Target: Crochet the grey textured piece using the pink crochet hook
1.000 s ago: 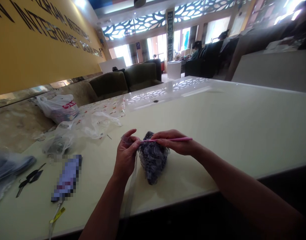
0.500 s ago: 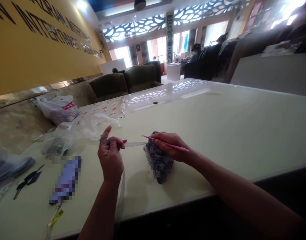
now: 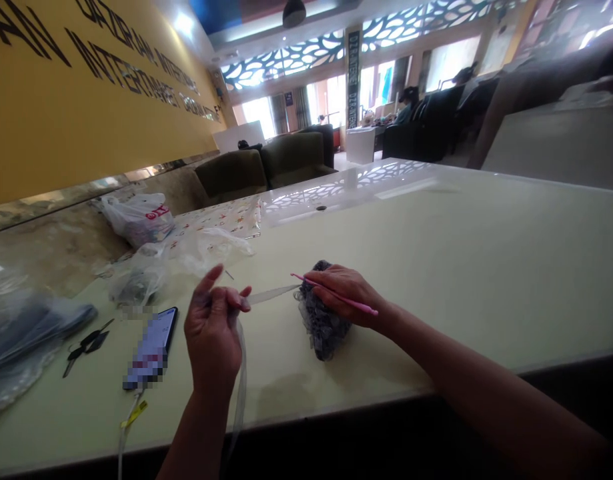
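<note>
My right hand (image 3: 343,290) is closed around a pink crochet hook (image 3: 353,305), its hooked tip pointing left. Beneath that hand the grey ruffled crochet piece (image 3: 323,330) rests on the table, partly hidden by the fingers. A sheer grey ribbon (image 3: 273,293) runs taut from the piece's upper left to my left hand (image 3: 216,327). There the fingers pinch the ribbon, with one finger raised. From the left hand the ribbon's loose length hangs down past the wrist and over the table's front edge.
Left of my left hand lie a phone (image 3: 153,343) on a white cable (image 3: 122,433), keys (image 3: 89,343) and a clear bag of grey material (image 3: 31,333). Thin plastic bags (image 3: 141,277) and a fuller white bag (image 3: 141,220) sit farther back. Green chairs (image 3: 293,160) stand beyond the table (image 3: 436,267).
My left hand has drawn a little away from the crochet piece, so the ribbon stretch between them is longer. The hook remains in my right hand. The whole view has shifted slightly.
</note>
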Tool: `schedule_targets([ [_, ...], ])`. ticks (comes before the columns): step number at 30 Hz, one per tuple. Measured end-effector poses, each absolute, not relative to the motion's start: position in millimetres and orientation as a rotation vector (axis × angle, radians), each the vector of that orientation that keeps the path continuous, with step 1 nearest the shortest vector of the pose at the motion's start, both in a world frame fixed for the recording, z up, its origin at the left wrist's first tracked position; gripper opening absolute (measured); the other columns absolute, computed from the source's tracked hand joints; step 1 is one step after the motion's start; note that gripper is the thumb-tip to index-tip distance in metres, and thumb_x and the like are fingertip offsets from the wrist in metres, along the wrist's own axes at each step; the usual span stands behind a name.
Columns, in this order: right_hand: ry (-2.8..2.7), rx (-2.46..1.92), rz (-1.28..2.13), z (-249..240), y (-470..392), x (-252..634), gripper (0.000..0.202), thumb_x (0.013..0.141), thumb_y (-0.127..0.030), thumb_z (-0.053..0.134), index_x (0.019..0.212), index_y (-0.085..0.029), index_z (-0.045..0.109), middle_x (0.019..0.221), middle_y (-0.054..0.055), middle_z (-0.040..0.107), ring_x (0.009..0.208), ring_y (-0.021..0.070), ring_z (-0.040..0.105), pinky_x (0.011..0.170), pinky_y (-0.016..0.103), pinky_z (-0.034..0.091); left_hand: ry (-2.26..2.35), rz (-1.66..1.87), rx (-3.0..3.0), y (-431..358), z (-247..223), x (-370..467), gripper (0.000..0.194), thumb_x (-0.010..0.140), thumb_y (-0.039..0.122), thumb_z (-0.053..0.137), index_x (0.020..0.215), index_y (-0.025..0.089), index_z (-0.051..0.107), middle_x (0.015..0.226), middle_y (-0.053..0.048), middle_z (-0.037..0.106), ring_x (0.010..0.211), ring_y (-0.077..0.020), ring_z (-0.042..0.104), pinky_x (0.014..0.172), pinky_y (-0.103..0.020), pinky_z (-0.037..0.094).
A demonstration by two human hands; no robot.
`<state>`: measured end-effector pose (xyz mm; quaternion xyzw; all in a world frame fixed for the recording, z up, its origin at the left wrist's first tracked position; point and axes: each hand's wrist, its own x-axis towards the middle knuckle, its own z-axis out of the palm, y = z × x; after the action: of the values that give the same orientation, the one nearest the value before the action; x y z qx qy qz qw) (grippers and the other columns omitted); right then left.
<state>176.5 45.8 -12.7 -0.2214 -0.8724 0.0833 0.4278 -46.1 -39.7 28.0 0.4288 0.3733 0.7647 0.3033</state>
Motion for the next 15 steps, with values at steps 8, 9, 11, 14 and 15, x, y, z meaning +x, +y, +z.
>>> schedule_targets([
  [8,-2.221,-0.532,0.090,-23,44,171,0.028,0.099,-0.019,0.041,0.119,-0.017,0.061,0.086,0.007,0.070,0.077,0.0187,0.063,0.078,0.032,0.048,1.064,1.813,1.335,-85,5,-33,0.028,0.095,0.030,0.059,0.121,0.028,0.068,0.080,0.001,0.068,0.080,-0.0145,0.068,0.096,-0.039,0.053],
  [9,-2.223,-0.534,0.074,-22,44,173,0.026,0.099,-0.018,0.042,0.115,-0.016,0.062,0.085,0.008,0.070,0.077,0.0193,0.063,0.075,0.032,0.048,1.123,1.792,1.361,-90,5,-39,0.028,0.095,0.032,0.059,0.121,0.029,0.068,0.091,-0.001,0.070,0.083,-0.0152,0.068,0.093,-0.037,0.055],
  [11,-2.187,-0.550,0.035,-19,46,181,0.023,0.097,-0.019,0.043,0.106,-0.015,0.064,0.087,0.010,0.071,0.076,0.0207,0.064,0.072,0.033,0.048,1.310,1.682,1.451,-105,9,-59,0.030,0.093,0.035,0.061,0.120,0.029,0.070,0.119,-0.006,0.067,0.084,-0.0162,0.068,0.082,-0.033,0.057],
  [14,-2.059,-0.687,-0.020,-7,48,206,0.023,0.097,-0.022,0.045,0.104,-0.017,0.066,0.093,0.011,0.073,0.079,0.0216,0.068,0.072,0.033,0.050,1.563,1.355,1.585,-138,18,-99,0.029,0.087,0.037,0.067,0.113,0.027,0.076,0.115,-0.009,0.069,0.072,-0.0156,0.065,0.065,-0.029,0.057],
  [15,-2.046,-0.727,0.007,-3,48,215,0.022,0.098,-0.024,0.046,0.105,-0.017,0.066,0.096,0.011,0.074,0.081,0.0213,0.069,0.074,0.033,0.051,1.567,1.244,1.587,-151,21,-113,0.027,0.087,0.037,0.067,0.110,0.027,0.077,0.108,-0.009,0.071,0.074,-0.0170,0.066,0.068,-0.030,0.058],
])
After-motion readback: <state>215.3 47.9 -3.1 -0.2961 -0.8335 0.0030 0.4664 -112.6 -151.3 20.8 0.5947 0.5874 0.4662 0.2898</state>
